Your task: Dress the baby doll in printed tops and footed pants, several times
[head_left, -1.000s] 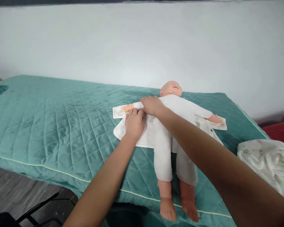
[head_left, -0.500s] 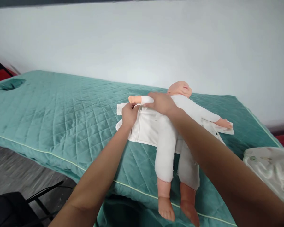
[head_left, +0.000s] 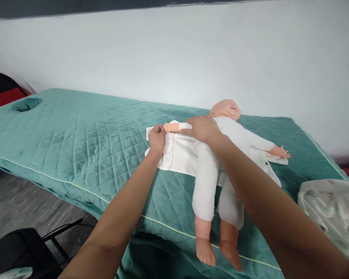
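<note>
Head view: the doll's (head_left: 206, 176) forearm, lying along the sleeve a second ago, now meets the left hand (head_left: 157, 138), which pinches the white shirt (head_left: 182, 153), seemingly aligning arm and cloth; the right hand (head_left: 203, 128) clasps the doll's arm; doll and shirt lie on the bed (head_left: 75, 147).

We faced a pale wall (head_left: 163, 54), softly brighter midway, with a dark band (head_left: 75, 8) across its top. Along it stood a green quilted bed (head_left: 81, 143); grey floor (head_left: 29, 199) and black furniture (head_left: 20, 250) showed at lower left.
</note>
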Demonstrator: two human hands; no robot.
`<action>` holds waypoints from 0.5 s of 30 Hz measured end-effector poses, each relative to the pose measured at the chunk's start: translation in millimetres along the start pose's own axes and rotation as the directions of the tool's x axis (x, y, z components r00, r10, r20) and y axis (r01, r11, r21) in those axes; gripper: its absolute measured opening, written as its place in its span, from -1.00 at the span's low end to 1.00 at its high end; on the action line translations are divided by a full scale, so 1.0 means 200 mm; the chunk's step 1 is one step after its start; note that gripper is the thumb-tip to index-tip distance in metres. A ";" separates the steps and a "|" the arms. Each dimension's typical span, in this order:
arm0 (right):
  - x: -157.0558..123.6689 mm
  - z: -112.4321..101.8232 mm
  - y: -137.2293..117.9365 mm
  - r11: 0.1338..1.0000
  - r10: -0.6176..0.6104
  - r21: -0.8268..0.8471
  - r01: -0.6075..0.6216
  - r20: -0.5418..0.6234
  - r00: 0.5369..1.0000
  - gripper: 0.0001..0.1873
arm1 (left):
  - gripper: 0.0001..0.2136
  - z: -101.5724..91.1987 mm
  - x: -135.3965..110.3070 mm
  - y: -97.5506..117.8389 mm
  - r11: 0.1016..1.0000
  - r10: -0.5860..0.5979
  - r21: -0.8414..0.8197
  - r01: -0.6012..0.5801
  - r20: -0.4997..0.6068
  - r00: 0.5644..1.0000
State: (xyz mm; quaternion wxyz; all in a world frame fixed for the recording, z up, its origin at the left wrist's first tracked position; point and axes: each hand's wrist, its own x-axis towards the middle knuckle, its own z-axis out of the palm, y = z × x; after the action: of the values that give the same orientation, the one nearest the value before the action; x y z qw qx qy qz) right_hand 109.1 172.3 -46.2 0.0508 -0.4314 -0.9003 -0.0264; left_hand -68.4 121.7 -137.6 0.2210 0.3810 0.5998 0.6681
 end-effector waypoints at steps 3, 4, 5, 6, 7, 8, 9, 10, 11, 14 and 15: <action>-0.01 -0.01 0.00 0.999 0.013 -0.037 -0.012 0.020 1.000 -0.38 | -0.96 0.00 0.01 0.00 0.999 -0.020 -0.028 0.018 -0.057 0.998; -0.01 -0.01 -0.01 0.999 0.018 -0.047 -0.017 0.022 1.000 -0.40 | -0.97 0.00 0.01 0.00 0.999 -0.025 -0.039 0.022 -0.072 0.997; 0.00 0.00 -0.01 0.998 0.026 -0.058 -0.024 0.025 0.999 -0.42 | -0.97 0.00 0.01 0.00 0.998 -0.032 -0.052 0.028 -0.084 0.996; 0.00 0.00 -0.01 0.997 0.033 -0.068 -0.031 0.028 0.999 -0.43 | -0.96 0.00 0.01 0.00 0.997 -0.039 -0.063 0.033 -0.094 0.995; 0.00 0.00 -0.01 0.997 0.034 -0.075 -0.031 0.035 0.999 -0.45 | -0.95 0.00 0.00 0.00 0.997 -0.042 -0.068 0.035 -0.098 0.994; 0.01 0.01 -0.02 0.996 0.034 -0.081 -0.031 0.040 0.999 -0.47 | -0.94 0.00 0.00 0.01 0.998 -0.036 -0.063 0.030 -0.098 0.995; 0.01 0.02 -0.02 0.996 0.033 -0.088 -0.029 0.042 0.999 -0.48 | -0.93 0.00 -0.01 0.02 0.999 -0.023 -0.046 0.019 -0.089 0.996; 0.02 0.02 -0.02 0.995 0.034 -0.095 -0.030 0.042 0.999 -0.49 | -0.94 0.01 -0.02 0.02 1.000 -0.003 -0.016 0.002 -0.073 0.997; 0.02 0.03 -0.02 0.994 0.035 -0.100 -0.032 0.036 0.999 -0.50 | -0.94 0.01 -0.03 0.03 0.999 0.023 0.024 -0.022 -0.051 0.998; 0.04 0.07 -0.03 0.992 0.034 -0.122 -0.034 0.003 0.999 -0.46 | -0.93 0.02 -0.06 0.07 0.983 0.108 0.142 -0.118 0.071 0.992; 0.04 0.08 -0.04 0.991 0.034 -0.127 -0.035 -0.009 0.999 -0.45 | -0.92 0.02 -0.07 0.08 0.972 0.137 0.172 -0.158 0.127 0.982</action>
State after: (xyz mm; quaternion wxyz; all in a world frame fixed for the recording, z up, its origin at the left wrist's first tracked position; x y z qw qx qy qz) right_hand 97.1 175.4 -60.3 0.0265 -0.4493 -0.8890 -0.0842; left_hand -54.4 111.0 -126.1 0.1690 0.4807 0.6144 0.6024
